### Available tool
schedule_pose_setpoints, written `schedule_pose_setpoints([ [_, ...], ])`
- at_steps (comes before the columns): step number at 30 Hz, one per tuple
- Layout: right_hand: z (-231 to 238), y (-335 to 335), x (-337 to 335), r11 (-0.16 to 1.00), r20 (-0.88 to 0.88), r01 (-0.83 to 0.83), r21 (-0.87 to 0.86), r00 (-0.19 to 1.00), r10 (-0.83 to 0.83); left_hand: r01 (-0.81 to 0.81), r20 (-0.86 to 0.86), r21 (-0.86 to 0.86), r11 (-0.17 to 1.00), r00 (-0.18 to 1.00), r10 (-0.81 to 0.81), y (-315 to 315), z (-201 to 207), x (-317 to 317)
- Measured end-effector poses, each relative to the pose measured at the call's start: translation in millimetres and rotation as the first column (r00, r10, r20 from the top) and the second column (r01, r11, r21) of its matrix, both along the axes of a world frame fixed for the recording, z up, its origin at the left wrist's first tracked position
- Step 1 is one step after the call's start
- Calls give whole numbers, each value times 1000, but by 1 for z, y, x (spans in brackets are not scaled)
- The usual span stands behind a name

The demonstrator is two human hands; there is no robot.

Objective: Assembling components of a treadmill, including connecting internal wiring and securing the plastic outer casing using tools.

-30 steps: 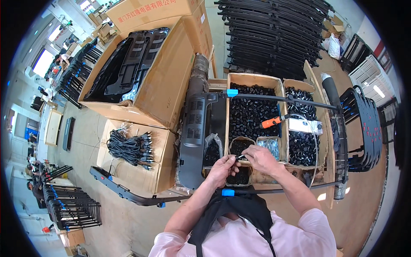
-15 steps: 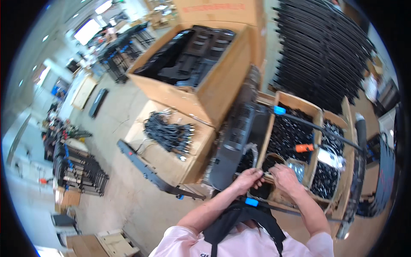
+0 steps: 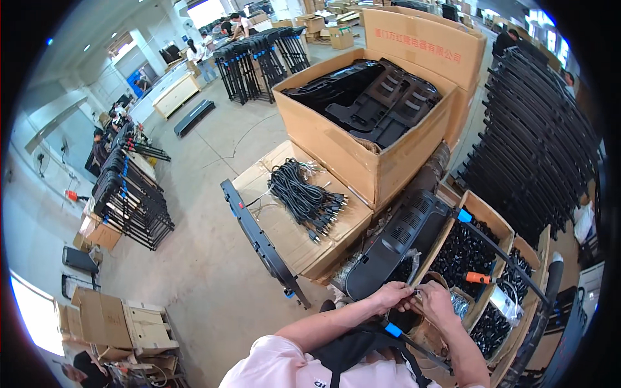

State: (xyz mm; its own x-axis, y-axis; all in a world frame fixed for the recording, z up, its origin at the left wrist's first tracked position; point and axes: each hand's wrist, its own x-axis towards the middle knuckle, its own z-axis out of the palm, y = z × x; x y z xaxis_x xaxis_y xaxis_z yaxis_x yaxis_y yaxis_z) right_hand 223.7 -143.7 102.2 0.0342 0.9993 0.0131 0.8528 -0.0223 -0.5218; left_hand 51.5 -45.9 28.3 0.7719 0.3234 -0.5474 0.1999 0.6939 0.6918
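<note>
My left hand (image 3: pixel 392 296) and my right hand (image 3: pixel 436 302) are close together over the near end of a wooden parts bin, fingers pinched. Whatever small piece lies between their fingertips is too small to make out. Close to my left fingers lies a black plastic housing (image 3: pixel 402 240) with vent slots. Beyond my right hand, small black parts (image 3: pixel 460 252) fill a compartment of the bin (image 3: pixel 508 226). An orange-handled tool (image 3: pixel 477 278) rests on the bin. A black bar (image 3: pixel 501 244) with a blue end crosses over it, and another blue-fitted bar (image 3: pixel 419 346) lies nearer my body.
An open cardboard box (image 3: pixel 336 149) of black plastic panels stands beyond the bin. Left of it, black cables (image 3: pixel 304 197) lie on a carton (image 3: pixel 339 242), with a long black strip (image 3: pixel 259 242) against its edge. Black bars are stacked (image 3: pixel 537 142) at right. People (image 3: pixel 202 58) work far off.
The view has swung, so the surroundings sit further right and lower. My hands stay together over the bin, fingers still pinched.
</note>
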Motion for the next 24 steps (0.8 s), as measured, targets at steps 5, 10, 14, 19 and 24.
schedule_pose_setpoints([
  [5,-10,10,-7,988,-277,134,-75,949,-150,-62,99,-182,981,992,81,4,-2,-12],
  [10,-31,19,-3,890,-721,300,-343,523,-454,-108,112,-210,972,985,133,16,7,-30],
  [14,-47,16,-9,871,-913,275,-408,-95,-398,-177,77,-248,953,977,201,18,7,-44],
  [19,-27,27,-45,889,-729,350,-296,518,-447,-213,43,-252,944,972,231,16,2,-59],
  [24,-6,40,-73,993,-116,34,113,993,-21,-232,27,-195,953,970,242,17,-1,-60],
])
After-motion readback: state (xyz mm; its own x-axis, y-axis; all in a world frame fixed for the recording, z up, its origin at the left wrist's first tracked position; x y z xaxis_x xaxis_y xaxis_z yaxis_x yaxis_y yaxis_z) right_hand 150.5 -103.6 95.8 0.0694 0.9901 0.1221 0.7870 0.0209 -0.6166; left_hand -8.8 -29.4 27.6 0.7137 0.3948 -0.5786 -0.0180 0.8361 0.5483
